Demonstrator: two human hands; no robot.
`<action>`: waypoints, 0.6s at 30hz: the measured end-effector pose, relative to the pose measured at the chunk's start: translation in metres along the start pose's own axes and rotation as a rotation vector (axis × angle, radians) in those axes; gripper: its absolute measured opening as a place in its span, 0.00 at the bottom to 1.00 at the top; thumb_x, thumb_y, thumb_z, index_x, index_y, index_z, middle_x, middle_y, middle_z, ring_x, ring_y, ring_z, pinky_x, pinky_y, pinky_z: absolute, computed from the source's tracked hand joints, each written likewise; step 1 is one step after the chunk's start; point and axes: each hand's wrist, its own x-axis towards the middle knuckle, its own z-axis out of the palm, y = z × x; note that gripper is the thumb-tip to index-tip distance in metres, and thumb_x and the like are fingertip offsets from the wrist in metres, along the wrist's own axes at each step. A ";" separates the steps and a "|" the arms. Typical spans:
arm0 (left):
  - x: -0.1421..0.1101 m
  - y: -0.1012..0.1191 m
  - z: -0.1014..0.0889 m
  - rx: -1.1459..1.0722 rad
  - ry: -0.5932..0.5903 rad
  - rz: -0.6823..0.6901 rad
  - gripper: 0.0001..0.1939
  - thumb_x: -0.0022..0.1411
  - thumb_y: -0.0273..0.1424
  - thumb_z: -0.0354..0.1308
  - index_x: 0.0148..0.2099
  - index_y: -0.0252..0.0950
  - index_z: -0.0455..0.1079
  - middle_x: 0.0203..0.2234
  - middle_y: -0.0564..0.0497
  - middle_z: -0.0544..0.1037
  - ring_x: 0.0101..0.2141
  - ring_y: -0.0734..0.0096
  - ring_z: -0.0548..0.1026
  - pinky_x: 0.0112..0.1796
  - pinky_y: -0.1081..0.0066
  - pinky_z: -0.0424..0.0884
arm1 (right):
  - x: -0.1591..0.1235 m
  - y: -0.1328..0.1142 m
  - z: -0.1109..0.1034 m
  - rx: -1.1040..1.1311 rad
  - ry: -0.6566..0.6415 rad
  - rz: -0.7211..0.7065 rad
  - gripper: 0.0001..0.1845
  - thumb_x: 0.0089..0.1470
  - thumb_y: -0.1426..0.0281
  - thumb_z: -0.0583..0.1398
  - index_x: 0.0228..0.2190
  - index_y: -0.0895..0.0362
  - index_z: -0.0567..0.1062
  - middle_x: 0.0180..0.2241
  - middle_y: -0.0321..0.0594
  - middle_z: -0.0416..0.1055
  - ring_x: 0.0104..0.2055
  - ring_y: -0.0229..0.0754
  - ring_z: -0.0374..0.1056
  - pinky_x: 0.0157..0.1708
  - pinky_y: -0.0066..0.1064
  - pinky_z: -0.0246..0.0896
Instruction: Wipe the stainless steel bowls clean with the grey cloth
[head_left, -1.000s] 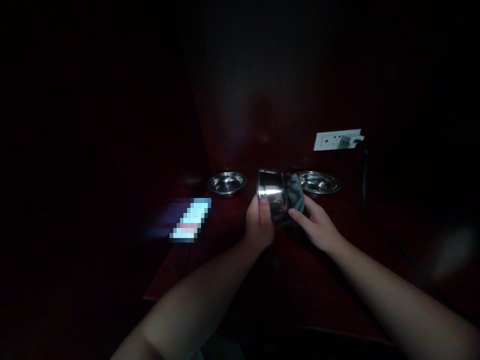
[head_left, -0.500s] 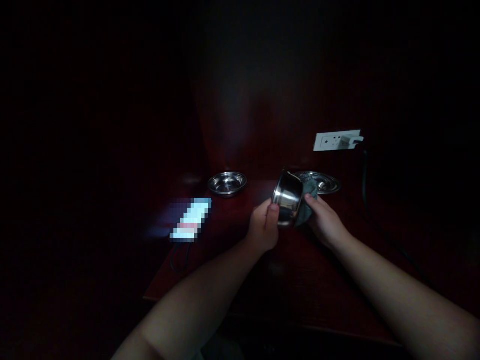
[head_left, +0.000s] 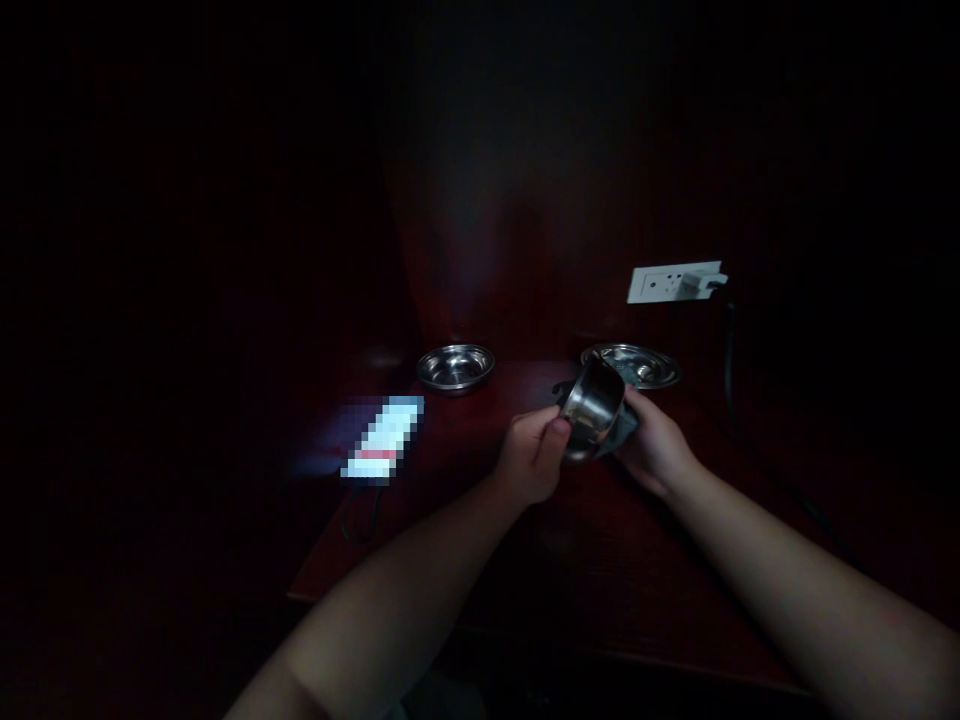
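My left hand [head_left: 531, 456] is closed on the rim of a small shiny steel bowl [head_left: 592, 408], which is tipped on its side above the dark red table [head_left: 600, 560]. My right hand [head_left: 656, 445] is pressed against the far side of the bowl and grips a grey-green cloth [head_left: 624, 432], mostly hidden behind the bowl. The scene is very dark.
A shallow steel bowl [head_left: 455, 366] sits at the table's back left, and a steel plate [head_left: 631, 364] at the back right, just behind my hands. A lit phone [head_left: 382, 439] lies to the left. A white wall socket [head_left: 673, 282] holds a plug with a dark cable [head_left: 729, 350] hanging down.
The steel bowl has moved right and tipped further over, its rim now turned up and right. My right hand with the cloth has slid behind it; more of the cloth is hidden.
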 end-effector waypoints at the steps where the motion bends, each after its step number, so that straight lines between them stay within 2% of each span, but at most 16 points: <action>1: 0.000 -0.001 0.000 -0.003 -0.011 0.003 0.29 0.62 0.49 0.36 0.32 0.31 0.69 0.22 0.48 0.72 0.26 0.71 0.70 0.29 0.71 0.66 | 0.000 0.000 0.000 -0.006 0.001 0.009 0.13 0.53 0.60 0.55 0.32 0.55 0.73 0.26 0.38 0.75 0.31 0.45 0.72 0.34 0.39 0.69; 5: -0.002 -0.002 0.001 -0.008 -0.031 0.003 0.29 0.62 0.48 0.36 0.33 0.31 0.69 0.23 0.47 0.72 0.27 0.70 0.70 0.30 0.70 0.66 | 0.000 -0.001 -0.001 -0.017 -0.003 0.010 0.12 0.53 0.60 0.54 0.32 0.54 0.72 0.24 0.37 0.74 0.28 0.45 0.72 0.32 0.40 0.69; 12: -0.001 0.000 0.001 -0.056 -0.016 0.008 0.27 0.64 0.44 0.35 0.40 0.31 0.70 0.29 0.45 0.74 0.32 0.68 0.71 0.33 0.69 0.67 | -0.003 -0.002 0.002 -0.023 0.012 0.064 0.14 0.55 0.60 0.51 0.34 0.54 0.72 0.28 0.39 0.76 0.32 0.45 0.72 0.34 0.39 0.68; 18: -0.001 0.001 0.002 -0.098 0.017 0.014 0.27 0.64 0.44 0.34 0.41 0.31 0.69 0.31 0.45 0.75 0.30 0.69 0.71 0.31 0.70 0.66 | -0.002 -0.001 0.000 -0.039 0.005 0.060 0.14 0.55 0.61 0.51 0.32 0.55 0.71 0.27 0.39 0.75 0.33 0.45 0.72 0.34 0.39 0.68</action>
